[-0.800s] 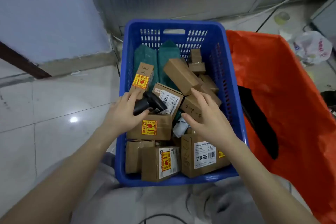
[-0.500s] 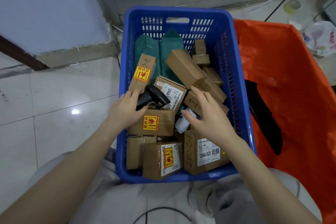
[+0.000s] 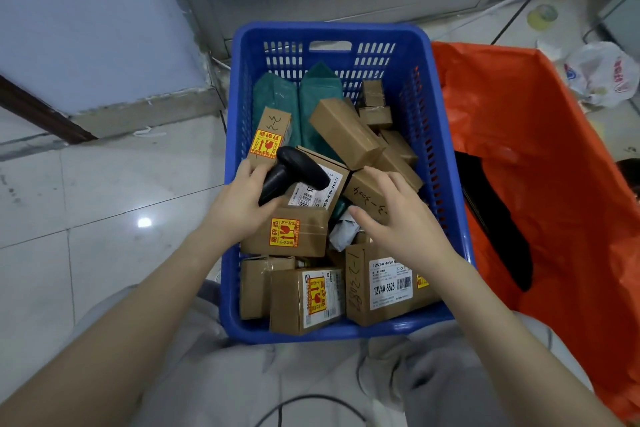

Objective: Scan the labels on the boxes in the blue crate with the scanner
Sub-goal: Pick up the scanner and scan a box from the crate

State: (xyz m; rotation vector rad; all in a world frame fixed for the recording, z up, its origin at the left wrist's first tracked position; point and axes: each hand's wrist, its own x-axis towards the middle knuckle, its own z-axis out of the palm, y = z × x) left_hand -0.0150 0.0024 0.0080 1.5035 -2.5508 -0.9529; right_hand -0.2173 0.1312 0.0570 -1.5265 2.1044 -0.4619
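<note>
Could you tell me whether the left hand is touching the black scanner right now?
Touching. The head view shows the left hand wrapped around the handle of the scanner, thumb and fingers pressed against it with no gap.

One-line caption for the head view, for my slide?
Left hand holds scanner over boxes in blue crate; right hand open.

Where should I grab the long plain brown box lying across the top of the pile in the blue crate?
Grip the long plain box across its narrow width near the middle, coming from above: it lies tilted on top with its upper face and long sides clear. The right hand is open and nearest.
</note>
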